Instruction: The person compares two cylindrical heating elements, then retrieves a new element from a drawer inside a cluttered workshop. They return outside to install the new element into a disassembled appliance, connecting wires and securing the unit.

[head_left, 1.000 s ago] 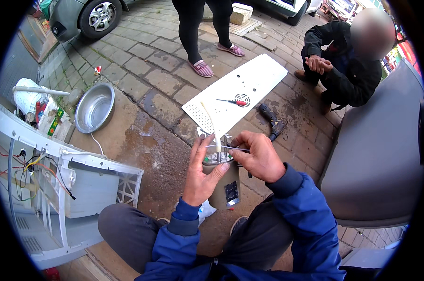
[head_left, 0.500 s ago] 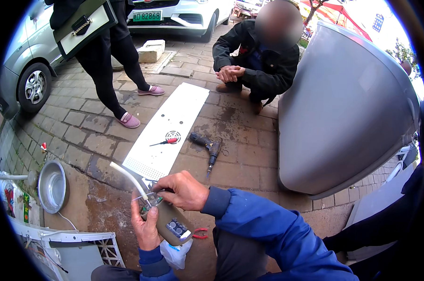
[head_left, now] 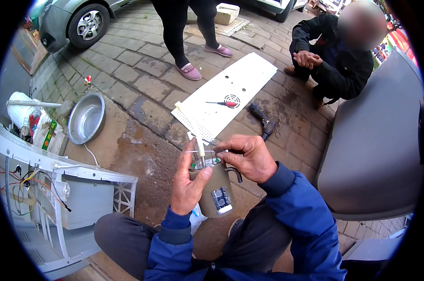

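Note:
My left hand (head_left: 185, 189) is closed round the top of an olive cylindrical unit (head_left: 209, 199) with a dark hooked handle and a dark fitting on its front. A bent cream hose (head_left: 195, 129) rises from a metal spout on its top. My right hand (head_left: 249, 161) pinches a thin white strip (head_left: 192, 151), like a cable tie, that crosses the hose just above the spout. Beyond them lies a white perforated panel (head_left: 249, 77) with a red-handled screwdriver (head_left: 228, 104) on it. A dark drill (head_left: 263, 119) rests to its right.
At left are a steel bowl (head_left: 86, 117) and an open white appliance frame (head_left: 64, 161) with loose wires. A large grey housing (head_left: 371, 154) stands at right. A person crouches (head_left: 338, 79) at upper right; another person's legs (head_left: 174, 33) stand behind the panel. Cars (head_left: 69, 30) are parked beyond.
The view tilted up toward the cars half a second ago and has returned downward. Both hands stay on the unit and strip, shifting slightly with it. The crouching person keeps the same pose.

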Available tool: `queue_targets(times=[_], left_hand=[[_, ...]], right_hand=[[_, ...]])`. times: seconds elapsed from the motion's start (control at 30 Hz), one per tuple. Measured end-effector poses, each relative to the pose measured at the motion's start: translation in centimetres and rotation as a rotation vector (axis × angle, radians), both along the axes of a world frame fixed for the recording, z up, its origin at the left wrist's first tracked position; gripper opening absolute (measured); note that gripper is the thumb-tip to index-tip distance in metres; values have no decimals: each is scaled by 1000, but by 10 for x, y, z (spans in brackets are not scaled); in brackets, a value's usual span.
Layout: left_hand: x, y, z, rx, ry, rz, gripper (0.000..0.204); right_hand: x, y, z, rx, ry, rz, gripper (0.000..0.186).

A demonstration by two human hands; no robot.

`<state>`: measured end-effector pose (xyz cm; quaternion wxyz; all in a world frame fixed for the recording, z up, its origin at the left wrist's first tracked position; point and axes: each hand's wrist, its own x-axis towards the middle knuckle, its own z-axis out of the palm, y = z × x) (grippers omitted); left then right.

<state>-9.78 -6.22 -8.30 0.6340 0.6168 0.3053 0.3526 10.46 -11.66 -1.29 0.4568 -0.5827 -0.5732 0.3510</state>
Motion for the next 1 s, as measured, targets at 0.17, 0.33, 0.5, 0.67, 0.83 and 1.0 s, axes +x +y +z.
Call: queue_targets(times=[0.17,0.33,0.5,0.67,0.83,1.0], left_hand=[[5,-3,1,-90,-64,-18,74],[8,-5,6,-133,-150,-32,76],[7,-5,13,-195,-198,-20,76],[10,-8,10,-183,-230,-5,75],[12,-8,8,-209,-262,15,74],[13,-10,5,-179,-275,16,75]], right_hand=[[1,-1,-13,-48,112,-51,19],[2,1,-8,-168,379,-159,20],[-4,5,-12,-183,412,-221,16],[-13,4,-11,-206,386,-321,17],[-13,5,-14,-236,400,-341,18],[-12,4,-12,-233,359,-368,21]])
